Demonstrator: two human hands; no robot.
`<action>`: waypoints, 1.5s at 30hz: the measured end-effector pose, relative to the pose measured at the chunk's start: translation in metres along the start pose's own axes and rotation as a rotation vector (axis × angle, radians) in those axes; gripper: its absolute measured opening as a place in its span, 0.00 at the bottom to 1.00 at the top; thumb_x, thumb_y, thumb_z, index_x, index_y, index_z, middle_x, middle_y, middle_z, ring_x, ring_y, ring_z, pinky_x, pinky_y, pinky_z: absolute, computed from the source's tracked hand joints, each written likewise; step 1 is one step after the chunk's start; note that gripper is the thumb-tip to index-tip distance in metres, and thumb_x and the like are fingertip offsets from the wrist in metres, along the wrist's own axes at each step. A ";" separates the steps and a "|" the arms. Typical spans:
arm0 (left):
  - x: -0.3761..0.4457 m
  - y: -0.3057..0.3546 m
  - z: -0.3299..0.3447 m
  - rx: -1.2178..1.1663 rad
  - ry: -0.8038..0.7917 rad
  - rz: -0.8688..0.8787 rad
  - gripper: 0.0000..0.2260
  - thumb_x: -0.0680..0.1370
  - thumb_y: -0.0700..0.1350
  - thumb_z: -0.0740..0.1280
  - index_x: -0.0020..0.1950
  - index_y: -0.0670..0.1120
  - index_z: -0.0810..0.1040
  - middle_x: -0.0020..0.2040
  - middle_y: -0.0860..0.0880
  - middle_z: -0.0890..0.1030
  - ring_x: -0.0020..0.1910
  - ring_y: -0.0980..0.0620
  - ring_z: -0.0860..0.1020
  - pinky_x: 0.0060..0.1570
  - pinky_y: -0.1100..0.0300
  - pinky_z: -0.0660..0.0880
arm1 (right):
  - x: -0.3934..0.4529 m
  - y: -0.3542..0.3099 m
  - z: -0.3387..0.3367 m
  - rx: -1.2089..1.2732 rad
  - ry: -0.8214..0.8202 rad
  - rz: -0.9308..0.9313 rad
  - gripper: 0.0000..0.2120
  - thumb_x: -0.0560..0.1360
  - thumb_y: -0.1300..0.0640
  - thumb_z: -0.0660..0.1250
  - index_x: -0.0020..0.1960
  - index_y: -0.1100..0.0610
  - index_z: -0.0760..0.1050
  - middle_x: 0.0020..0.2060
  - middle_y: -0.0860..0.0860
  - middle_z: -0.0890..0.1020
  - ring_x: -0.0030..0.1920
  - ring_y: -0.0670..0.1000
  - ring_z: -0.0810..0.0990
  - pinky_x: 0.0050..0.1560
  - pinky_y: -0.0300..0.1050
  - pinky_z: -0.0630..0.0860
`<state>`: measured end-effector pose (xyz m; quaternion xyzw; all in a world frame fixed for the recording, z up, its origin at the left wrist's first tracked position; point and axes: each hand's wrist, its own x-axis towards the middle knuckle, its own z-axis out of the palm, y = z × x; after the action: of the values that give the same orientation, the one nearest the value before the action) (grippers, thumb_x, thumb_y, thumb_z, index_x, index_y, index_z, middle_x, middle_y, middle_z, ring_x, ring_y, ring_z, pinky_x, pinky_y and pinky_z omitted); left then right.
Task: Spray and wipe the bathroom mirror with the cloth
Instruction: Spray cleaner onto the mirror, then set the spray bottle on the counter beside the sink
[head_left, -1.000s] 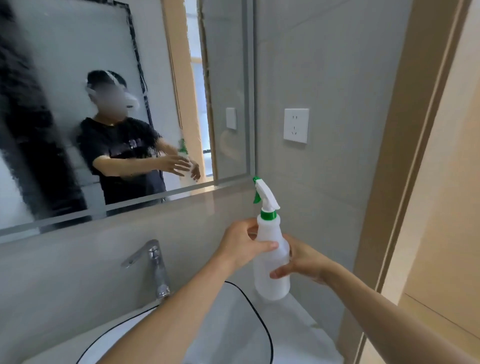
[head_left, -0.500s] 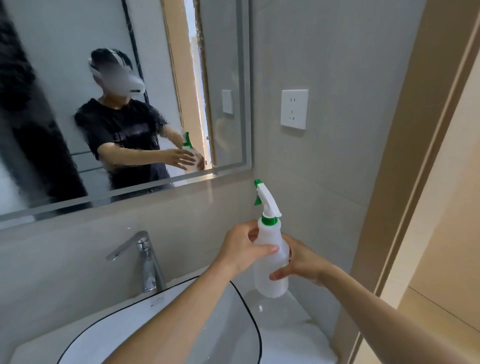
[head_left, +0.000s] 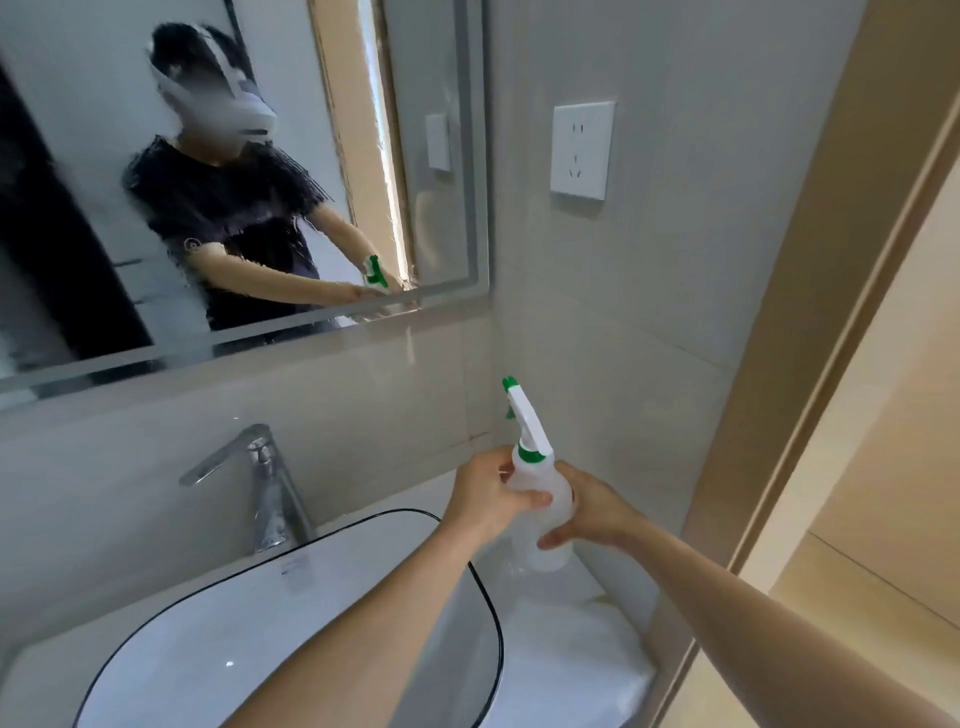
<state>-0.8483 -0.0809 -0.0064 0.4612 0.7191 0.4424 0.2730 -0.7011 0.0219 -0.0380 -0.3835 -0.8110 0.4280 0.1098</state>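
A translucent white spray bottle (head_left: 540, 525) with a green and white trigger head stands upright on the counter's back right corner. My left hand (head_left: 488, 499) wraps its upper body from the left, and my right hand (head_left: 592, 509) grips it from the right. The bathroom mirror (head_left: 260, 156) fills the upper left of the wall and reflects a person with both arms stretched toward the bottle. A white cloth (head_left: 566, 670) lies on the counter in front of the bottle, at the lower right.
A white basin (head_left: 249, 639) with a thin black rim sits below the mirror, with a chrome tap (head_left: 260, 483) behind it. A white wall socket (head_left: 582, 150) is on the right-hand wall. A beige door frame (head_left: 810, 312) runs down the right side.
The view has tilted down and leftward, so the basin and tap show more fully. Both hands stay on the bottle, which has settled lower, near the counter.
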 end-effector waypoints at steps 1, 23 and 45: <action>0.001 -0.003 0.003 0.002 -0.004 -0.004 0.22 0.65 0.45 0.82 0.58 0.50 0.83 0.52 0.52 0.85 0.53 0.52 0.82 0.47 0.51 0.81 | 0.001 0.004 0.000 -0.012 -0.002 0.007 0.41 0.55 0.58 0.84 0.65 0.46 0.73 0.56 0.46 0.83 0.57 0.50 0.81 0.58 0.50 0.79; -0.022 -0.082 0.088 0.133 -0.025 -0.145 0.22 0.65 0.47 0.82 0.57 0.47 0.82 0.55 0.49 0.85 0.52 0.50 0.81 0.47 0.61 0.73 | -0.010 0.095 0.074 -0.132 -0.003 0.258 0.50 0.64 0.61 0.82 0.79 0.52 0.59 0.67 0.57 0.76 0.66 0.60 0.74 0.56 0.45 0.71; -0.016 -0.092 0.063 0.030 -0.054 -0.424 0.19 0.74 0.36 0.66 0.64 0.46 0.81 0.62 0.46 0.82 0.60 0.44 0.80 0.63 0.54 0.76 | -0.011 0.099 0.046 0.377 0.141 0.296 0.26 0.79 0.76 0.54 0.75 0.63 0.66 0.56 0.60 0.78 0.44 0.51 0.74 0.37 0.33 0.68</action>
<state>-0.8304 -0.0881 -0.1172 0.3155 0.7988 0.3519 0.3722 -0.6644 0.0195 -0.1415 -0.4998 -0.6421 0.5554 0.1716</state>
